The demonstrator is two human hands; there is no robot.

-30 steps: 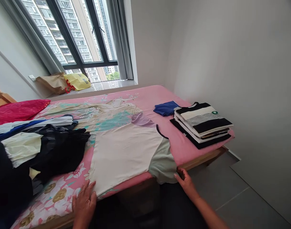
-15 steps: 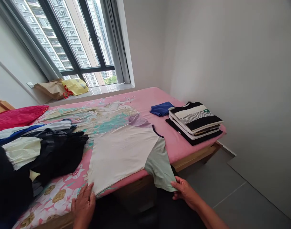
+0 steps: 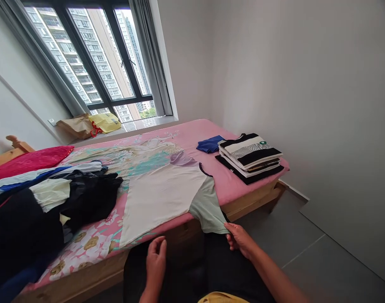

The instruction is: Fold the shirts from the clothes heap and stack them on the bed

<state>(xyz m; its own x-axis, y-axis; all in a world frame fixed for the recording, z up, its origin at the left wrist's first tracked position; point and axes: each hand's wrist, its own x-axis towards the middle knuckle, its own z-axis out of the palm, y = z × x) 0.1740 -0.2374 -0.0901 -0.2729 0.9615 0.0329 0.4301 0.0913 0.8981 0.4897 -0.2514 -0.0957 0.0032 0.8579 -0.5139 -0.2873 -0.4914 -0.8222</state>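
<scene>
1. Fingers of our right hand (image 3: 239,240), low and right of centre in the frame, pinch the hem of the pale green sleeve (image 3: 208,210), so that this soft, limp part hangs over the bed's edge instead of bunching.
2. Our left hand (image 3: 156,259), at the bottom centre, is loosely open with fingers slightly curled; it holds nothing and sits just below the T-shirt's lower hem, apart from the cloth.
3. We see the cream T-shirt (image 3: 162,198) lying flat in the middle of the frame, its body smooth, the dark-trimmed neckline towards the right; spread like this, its outline is plain.
4. The pink floral sheet (image 3: 88,246) under it is matte and printed, stretched over a wooden bed frame (image 3: 252,200).
5. At centre right, a stack of folded shirts (image 3: 249,158) makes neat rectangles, striped black and white, with a folded blue garment (image 3: 210,144) just beside it.
6. At the left, a loose pile of clothes (image 3: 50,206), mostly dark, lies crumpled.
</scene>
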